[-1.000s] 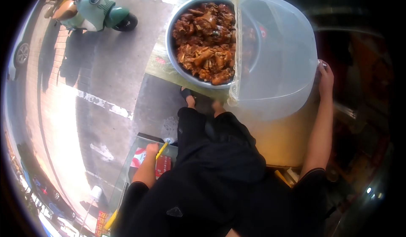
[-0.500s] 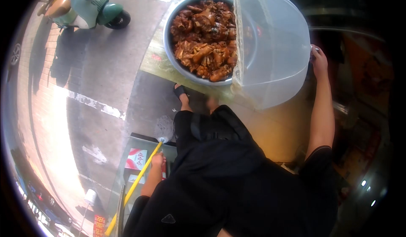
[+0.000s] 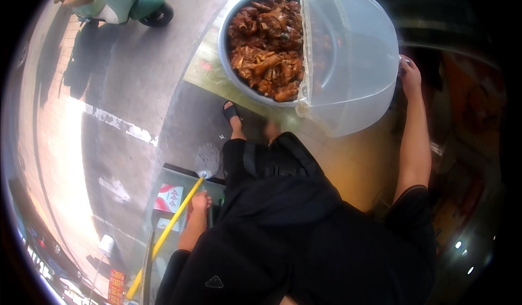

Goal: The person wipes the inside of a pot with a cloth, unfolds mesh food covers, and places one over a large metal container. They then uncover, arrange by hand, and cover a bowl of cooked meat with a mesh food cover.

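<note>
A large metal basin (image 3: pixel 224 60) of browned, glazed meat pieces (image 3: pixel 266 49) sits at the upper middle. A white mesh food cover (image 3: pixel 353 54) with a lace edge is tilted on its side over the basin's right part. My right hand (image 3: pixel 411 75) grips the cover at its top, arm stretched out. Low on the left, my left hand (image 3: pixel 199 201) has curled fingers; whatever they hold is hidden. It is right beside a yellow pole (image 3: pixel 173 223), whose upper end lies near a crumpled, see-through piece (image 3: pixel 207 161).
A red and white box (image 3: pixel 169 197) lies on the glass-like surface left of the pole. A green scooter (image 3: pixel 128 3) stands on the pavement at upper left. My sandalled foot (image 3: pixel 231 111) is below the basin. A red sign (image 3: pixel 116 286) shows at lower left.
The cover has moved slightly left relative to the basin and hides a little more of the meat. My view has shifted a little. Both hands keep nearly the same pose.
</note>
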A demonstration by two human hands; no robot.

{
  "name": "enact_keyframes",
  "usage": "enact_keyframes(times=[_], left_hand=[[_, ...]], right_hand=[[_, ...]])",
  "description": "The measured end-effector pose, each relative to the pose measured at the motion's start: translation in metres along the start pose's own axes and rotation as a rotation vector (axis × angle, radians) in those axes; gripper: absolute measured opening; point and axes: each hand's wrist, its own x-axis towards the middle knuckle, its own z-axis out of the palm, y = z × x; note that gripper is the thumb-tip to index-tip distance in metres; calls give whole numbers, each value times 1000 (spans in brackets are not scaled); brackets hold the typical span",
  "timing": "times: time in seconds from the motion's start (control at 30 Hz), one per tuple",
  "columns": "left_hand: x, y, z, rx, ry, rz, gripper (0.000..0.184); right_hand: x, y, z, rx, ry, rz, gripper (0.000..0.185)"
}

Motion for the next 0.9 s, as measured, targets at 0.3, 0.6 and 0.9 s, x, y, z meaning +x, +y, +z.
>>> enact_keyframes(times=[0.3, 0.6, 0.9], left_hand=[[-10, -1, 8, -95, -19, 18, 25], [-38, 27, 5, -167, -3, 29, 21], [-33, 14, 0, -163, -40, 92, 26]], right_hand=[[3, -10, 83, -130, 18, -113, 22], [-23, 11, 266, -856, 151, -456, 33], [-30, 25, 289, -708, 128, -442, 31]])
